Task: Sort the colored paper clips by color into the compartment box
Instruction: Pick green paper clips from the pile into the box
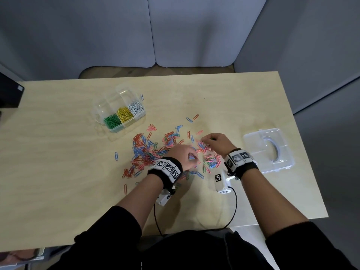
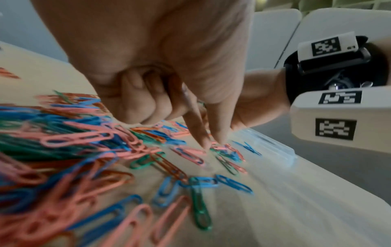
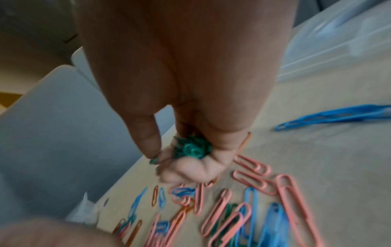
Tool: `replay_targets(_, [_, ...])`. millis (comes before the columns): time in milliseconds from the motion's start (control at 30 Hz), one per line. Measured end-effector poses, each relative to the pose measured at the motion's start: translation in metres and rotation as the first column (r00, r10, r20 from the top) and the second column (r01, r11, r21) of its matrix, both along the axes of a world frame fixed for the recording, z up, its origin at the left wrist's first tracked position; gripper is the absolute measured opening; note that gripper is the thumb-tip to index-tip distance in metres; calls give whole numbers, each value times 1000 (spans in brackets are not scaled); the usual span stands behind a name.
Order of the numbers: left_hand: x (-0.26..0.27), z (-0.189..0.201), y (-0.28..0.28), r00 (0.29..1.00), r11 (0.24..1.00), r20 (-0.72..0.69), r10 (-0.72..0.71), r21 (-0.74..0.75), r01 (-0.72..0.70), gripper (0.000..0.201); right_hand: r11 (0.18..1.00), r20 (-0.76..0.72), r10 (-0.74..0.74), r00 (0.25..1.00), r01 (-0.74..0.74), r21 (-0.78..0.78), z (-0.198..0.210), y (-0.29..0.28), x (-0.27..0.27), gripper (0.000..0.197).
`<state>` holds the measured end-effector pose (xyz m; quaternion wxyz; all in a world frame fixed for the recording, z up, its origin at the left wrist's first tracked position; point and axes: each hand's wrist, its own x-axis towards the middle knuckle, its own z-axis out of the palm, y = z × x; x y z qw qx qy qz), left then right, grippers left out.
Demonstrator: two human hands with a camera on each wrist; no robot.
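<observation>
A clear compartment box (image 1: pixel 109 102) stands at the back left; its front cells hold green clips (image 1: pixel 112 120), yellow clips (image 1: pixel 124 112) and white clips (image 1: pixel 137 107). A mixed pile of paper clips (image 1: pixel 150 151) in pink, blue, orange and green spreads over the table's middle. My left hand (image 2: pixel 212 142) reaches down at the pile's right side, thumb and forefinger tips meeting on a pink clip (image 2: pixel 219 147), the other fingers curled. My right hand (image 3: pixel 157 158) hovers just right of it, gripping a bunch of green clips (image 3: pixel 191 149) in its curled fingers and pinching one more.
The box's clear lid (image 1: pixel 268 151) lies at the right, near the table's right edge. A few stray clips (image 1: pixel 116 155) sit left of the pile. A dark object (image 1: pixel 9 92) stands at the far left edge. Grey partitions close off the back.
</observation>
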<state>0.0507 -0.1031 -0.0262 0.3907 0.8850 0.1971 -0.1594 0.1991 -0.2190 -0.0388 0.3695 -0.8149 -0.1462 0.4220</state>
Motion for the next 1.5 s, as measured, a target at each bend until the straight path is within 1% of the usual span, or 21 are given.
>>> replay_targets(67, [6,-1,-9,996,993,-75,-55,99,62,34,983,-241,-68,968,106,150,6,-13,-2,15])
replay_targets(133, [12,-4,-19,992,985,-127,-21,166,43,45,954,-396,-85,914,189,232,12,-27,-4,12])
replay_targets(233, [17,-8,-33,984,981,-160,73,192,-41,42,928,-490,-119,864,272,254,11,-46,-6,21])
replay_targets(367, [19,-8,-42,979,977,-167,115,199,-80,22,920,-561,-187,807,344,189,9,-59,-16,20])
replay_targets(400, [19,-10,-43,979,976,-175,107,209,-69,20,926,-532,-191,825,331,182,7,-62,-19,17])
replay_targets(433, [19,-9,-43,978,975,-184,102,215,-62,19,940,-451,-179,874,288,185,8,-65,-21,14])
replay_targets(467, [18,-11,-44,976,976,-194,100,211,-58,19,960,-311,-155,938,218,178,6,-68,-21,12])
replay_targets(500, [16,-11,-44,976,979,-197,96,198,-56,20,981,-131,-110,985,129,147,7,-70,-21,12])
replay_targets(533, [15,-13,-44,977,981,-192,90,186,-54,22,994,53,-55,997,49,95,6,-72,-20,13])
replay_targets(567, [14,-13,-44,979,984,-186,85,171,-53,22,999,194,11,981,-18,37,6,-72,-19,15])
replay_targets(600, [12,-12,-43,981,986,-176,86,157,-58,21,997,293,77,953,-74,-22,6,-71,-20,18])
replay_targets(667, [11,-8,-43,983,990,-156,100,115,-83,18,981,399,190,897,-159,-108,4,-66,-25,19])
replay_targets(733, [10,-8,-42,987,990,-114,116,97,-106,21,970,434,241,868,-194,-149,3,-63,-28,15])
replay_targets(800, [9,-9,-40,990,990,-73,122,81,-116,25,969,432,243,869,-196,-150,5,-62,-27,13])
replay_targets(967, [10,-16,-38,991,991,26,131,23,-132,14,998,361,63,930,-68,1,6,-67,-8,12])
replay_targets(1033, [12,-15,-40,990,990,29,136,19,-137,9,999,358,51,932,-52,-7,7,-69,-2,11])
replay_targets(1100, [16,-17,-40,993,992,29,118,49,-120,18,998,389,54,920,-38,-48,5,-72,2,13])
replay_targets(1233, [23,-16,-41,995,987,94,34,151,-48,16,990,463,77,883,-11,-143,3,-81,1,16])
replay_targets(1300, [26,-16,-41,992,980,125,1,199,-26,16,986,483,118,868,-46,-158,5,-83,-9,16])
replay_targets(1400, [33,-14,-40,992,974,124,14,221,-42,8,966,478,247,843,-175,-192,9,-78,-29,16])
replay_targets(1500, [38,-11,-36,996,978,71,59,196,-72,6,954,476,287,831,-204,-219,3,-70,-38,21])
